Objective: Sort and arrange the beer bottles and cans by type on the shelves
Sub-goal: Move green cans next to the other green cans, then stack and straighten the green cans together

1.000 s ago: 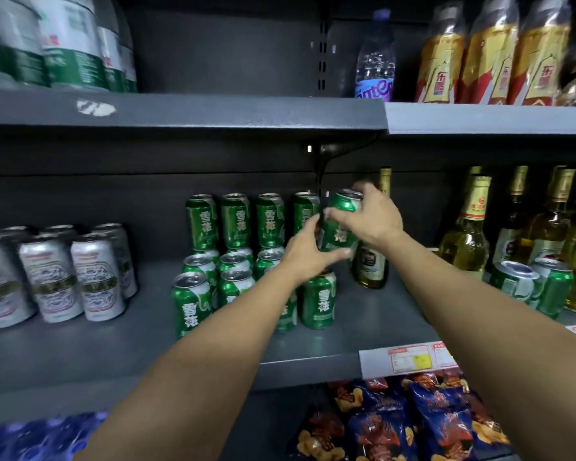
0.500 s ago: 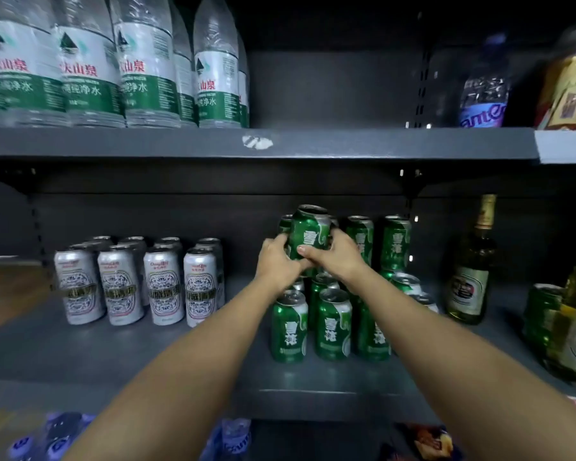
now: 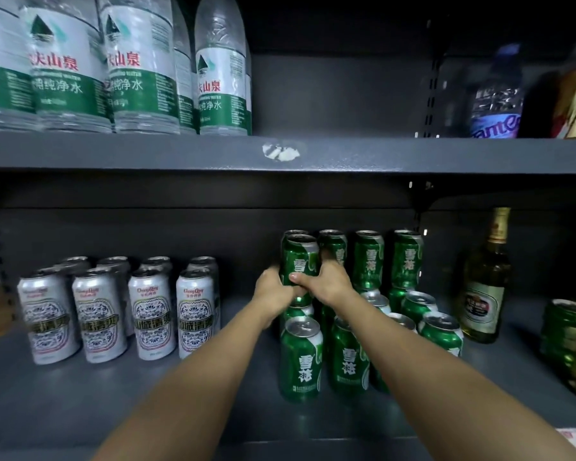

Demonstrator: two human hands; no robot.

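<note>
A dark grey metal shelf (image 3: 80,394) fills the scene, its matte surface faintly speckled, with a dim back panel behind. Above it runs a second shelf (image 3: 413,156) whose front edge carries a chipped white patch.

On the upper shelf, left, stand clear ribbed plastic water bottles (image 3: 137,68) with green-and-white labels; their tops are cut off by the frame. At far right a blue-labelled bottle (image 3: 496,98) and a yellow package are blurred and partly out of frame.

On the lower shelf, left, sit silver cans (image 3: 150,314) with ornate blue printing, in 2 rows of 4 — the back row mostly hidden. Right of centre is a block of glossy green cans (image 3: 350,361), stacked 2 high at the back. Both hands grip 1 green can (image 3: 298,261) at the block's left, top level: the left hand (image 3: 275,289) wraps its left side, the right hand (image 3: 326,282) its right, thumb across the front. Whether the can rests on the one below is hidden by the fingers. Further right stands a glass bottle (image 3: 486,287) with gold foil at the neck — beyond it, blurred green cans at the edge.
</note>
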